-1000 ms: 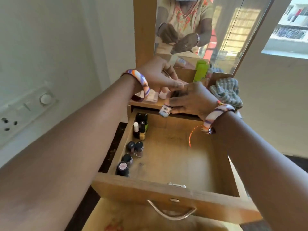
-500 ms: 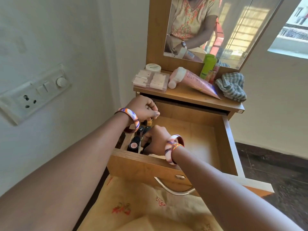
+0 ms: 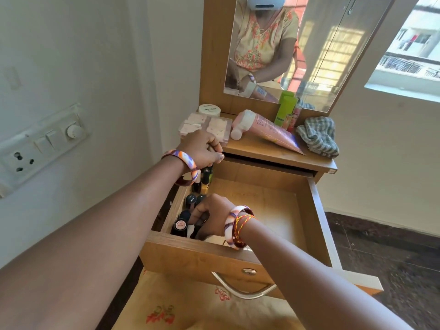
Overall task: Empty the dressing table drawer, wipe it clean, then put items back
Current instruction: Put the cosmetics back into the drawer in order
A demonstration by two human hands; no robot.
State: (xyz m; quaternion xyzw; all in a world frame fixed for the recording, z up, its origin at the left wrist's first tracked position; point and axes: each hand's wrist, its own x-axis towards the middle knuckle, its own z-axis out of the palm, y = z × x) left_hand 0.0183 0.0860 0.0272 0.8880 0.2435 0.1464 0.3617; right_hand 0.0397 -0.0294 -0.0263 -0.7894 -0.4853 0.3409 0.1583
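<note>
Drawer pulled open below table top. Small dark bottles lined along drawer's left wall. Right hand down in front-left corner, fingers curled among bottles; which item gripped cannot be told. Left hand above drawer's back-left corner, grip closed, fingers curled; content hidden. Pink tube, green bottle, checked cloth, white jar on table top.

Bottles along the drawer's left wall (tube and cloth on the tabletop behind)
</note>
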